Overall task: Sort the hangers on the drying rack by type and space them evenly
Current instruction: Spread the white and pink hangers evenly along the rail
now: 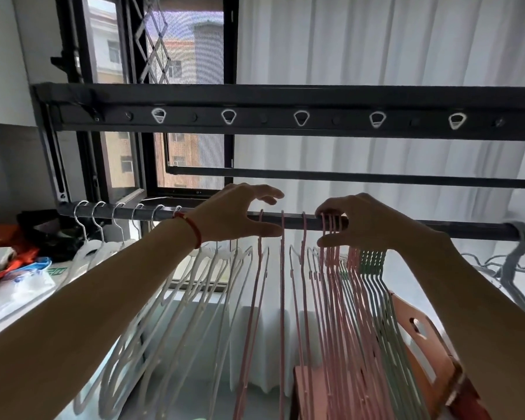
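Observation:
A dark rack rail [297,222] runs left to right. White hangers [176,292] with metal hooks hang at its left, spaced apart. Three pink hangers [282,283] hang separately in the middle, then a tight bunch of pink hangers [334,286], then green hangers [373,268]. Grey hangers [522,247] crowd the far right. My left hand [240,215] is at the rail with fingers spread, thumb under the rail beside the first pink hook. My right hand [361,222] pinches the hooks of the pink bunch on the rail.
An upper rack bar [285,119] with white-rimmed holes crosses overhead, and a thin rod [346,176] lies behind the rail. White curtain [376,40] behind, window [176,56] at left. Cluttered bags [15,268] on the left ledge; a pink chair [422,338] below right.

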